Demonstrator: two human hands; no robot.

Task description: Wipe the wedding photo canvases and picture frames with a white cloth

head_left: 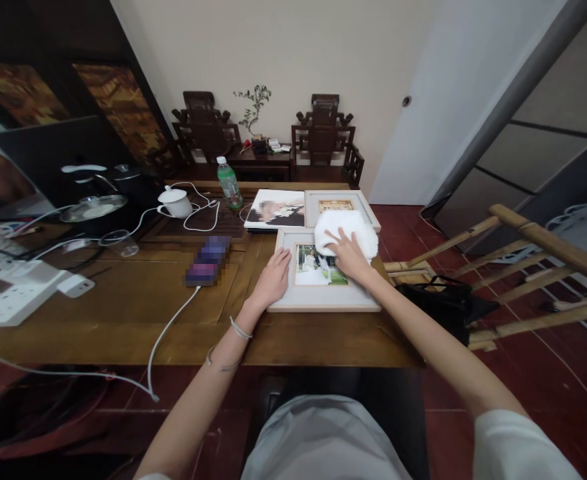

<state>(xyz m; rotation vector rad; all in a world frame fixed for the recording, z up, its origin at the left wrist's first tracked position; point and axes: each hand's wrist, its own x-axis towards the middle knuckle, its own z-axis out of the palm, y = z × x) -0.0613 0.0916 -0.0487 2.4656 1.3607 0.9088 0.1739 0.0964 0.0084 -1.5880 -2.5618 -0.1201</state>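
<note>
A light-framed photo (323, 308) lies flat near the table's right end, showing a picture of people on green grass. On its left edge rests my left hand (275, 275), fingers extended together and gripping nothing. My right hand (349, 255) presses a fluffy white cloth (348, 227) onto the frame's upper right, its fingers spread over the fabric. The cloth covers that corner and overlaps a second light frame (367, 203) behind. To the left of that second frame, a photo album or print with a white and dark cover (273, 208) touches or nearly touches it.
Left on the wooden table (173, 333) are a phone (207, 261) on a white cable, a power strip (18, 293), a clear cup (119, 243), a lidded white cup (174, 202), a green bottle (229, 183) and a pot (96, 210). A bamboo chair (538, 243) stands right.
</note>
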